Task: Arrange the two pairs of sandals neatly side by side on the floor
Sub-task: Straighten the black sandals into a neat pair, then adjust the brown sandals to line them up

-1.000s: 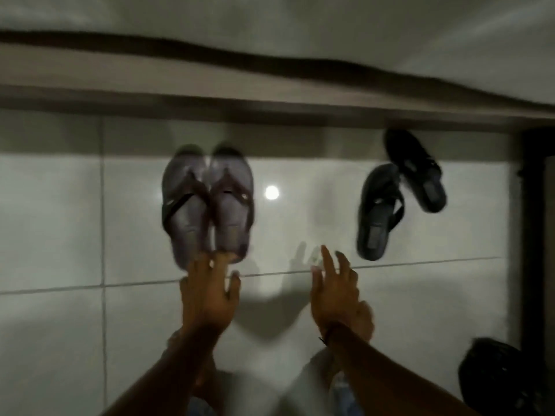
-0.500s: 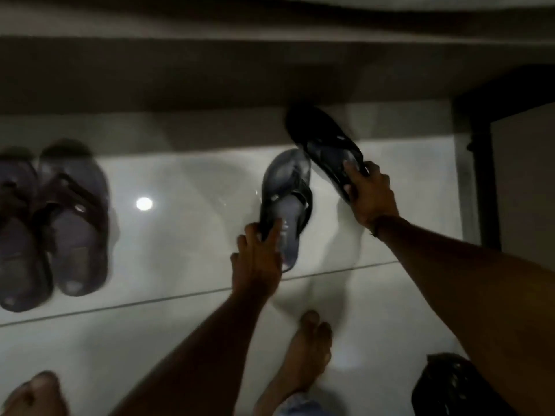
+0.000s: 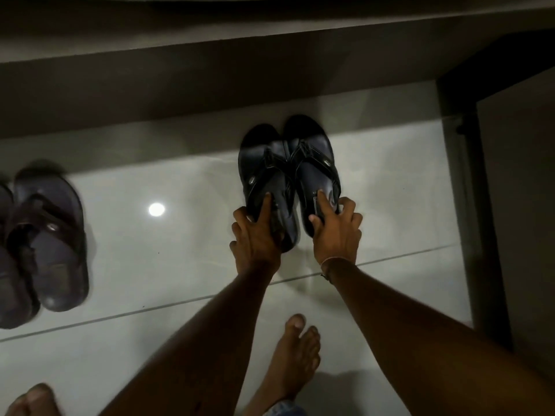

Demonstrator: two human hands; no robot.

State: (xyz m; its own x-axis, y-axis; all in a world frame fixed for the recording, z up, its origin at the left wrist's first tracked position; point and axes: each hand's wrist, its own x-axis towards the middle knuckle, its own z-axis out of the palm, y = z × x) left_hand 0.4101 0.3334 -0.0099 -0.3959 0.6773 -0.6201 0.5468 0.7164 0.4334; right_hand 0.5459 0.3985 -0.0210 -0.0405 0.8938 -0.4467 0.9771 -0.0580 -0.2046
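Two black sandals lie side by side on the pale tiled floor, toes toward the wall. My left hand (image 3: 255, 235) grips the heel of the left black sandal (image 3: 264, 172). My right hand (image 3: 338, 232) grips the heel of the right black sandal (image 3: 315, 160). The two touch along their inner edges. At the far left edge a brown-grey pair sits together: one sandal (image 3: 49, 235) shows fully, its mate (image 3: 9, 283) is cut off by the frame.
A dark skirting and wall (image 3: 210, 79) run behind the sandals. A dark door frame (image 3: 462, 175) stands at the right. My bare feet (image 3: 291, 361) are on the tiles near the bottom. A lamp's reflection (image 3: 156, 209) shines on the floor between the pairs.
The two black sandals were apart and at different angles; now both hands have brought them together, parallel. The view has shifted right, pushing the brown pair to the left edge.
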